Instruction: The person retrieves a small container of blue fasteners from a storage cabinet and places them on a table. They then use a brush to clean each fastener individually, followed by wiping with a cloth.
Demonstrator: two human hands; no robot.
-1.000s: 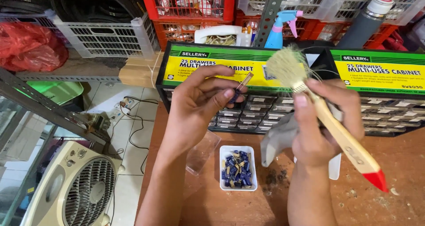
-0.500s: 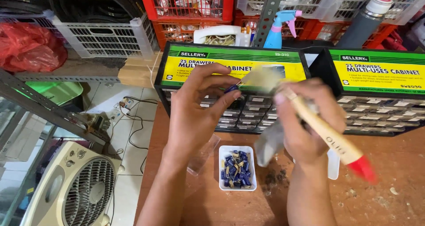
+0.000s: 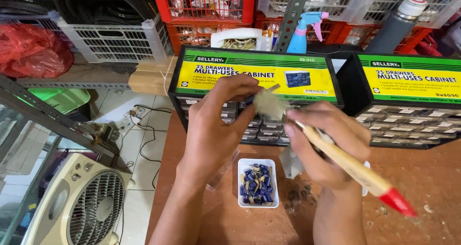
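The left hand (image 3: 216,125) is raised in front of the small-parts cabinet (image 3: 259,77), its fingers pinched shut on a small part (image 3: 272,87) of which only a pale sliver shows above the fingertips; what kind of part it is cannot be made out. The right hand (image 3: 326,146) is closed around the wooden handle of a paintbrush (image 3: 353,166), whose red tip points away from the cabinet, down and to the right, while its bristles (image 3: 270,105) press against the pinched part. A second ago the brush stood up higher with its bristles fanned out clear of the left fingers; half a second ago it was tipping down toward them; now the bristles meet the part, so the brushing stroke looks to be under way and dust is likely coming off it. A scrap of pale cloth or plastic (image 3: 290,161) hangs under the right hand. On the brown tabletop (image 3: 432,178) just in front of the cabinet, between the two wrists, sits a small white tray (image 3: 258,182) of blue parts, unmoved. Beside the tray, to the right, lies a dark smear of dust or crumbs (image 3: 300,194).
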